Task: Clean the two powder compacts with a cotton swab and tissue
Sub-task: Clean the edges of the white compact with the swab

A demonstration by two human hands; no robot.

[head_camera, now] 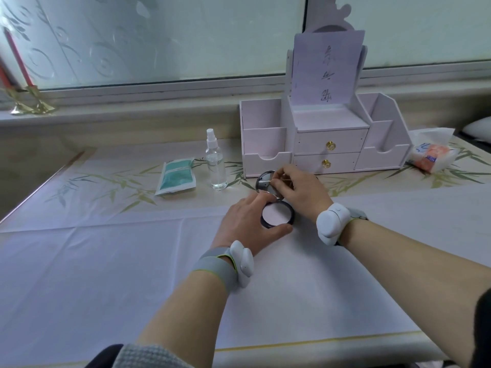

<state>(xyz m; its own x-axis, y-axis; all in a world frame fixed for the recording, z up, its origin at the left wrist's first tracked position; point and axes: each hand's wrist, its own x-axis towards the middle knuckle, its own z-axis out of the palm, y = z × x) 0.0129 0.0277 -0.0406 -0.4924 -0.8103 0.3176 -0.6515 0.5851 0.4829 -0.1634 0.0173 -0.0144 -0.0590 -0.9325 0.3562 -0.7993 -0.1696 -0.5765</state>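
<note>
open compact (pixel 277 217) sits on the white table cover (pixel 106 261), mid-table, in front of the drawer organiser (pixel 326 139). left hand (pixel 247 224) grips the round base, fingers and thumb curled round its rim. right hand (pixel 300 192) pinches a cotton swab (pixel 266 181), its tip against the raised mirror lid (pixel 261 183). step in hand, as i judge it: swabbing the mirror and its edge. to do it well, brace the base flat so the hinge takes no strain, use light pressure, short strokes along the rim groove, and turn the swab to a fresh side as it loads. avoid dragging the tip across the pale powder below. tissue pack (pixel 431 152) lies far right, well apart; reach for it once the swab work is done. spray bottle (pixel 215 160) and green packet (pixel 176 176) stand to the left. second compact not in view.
</note>
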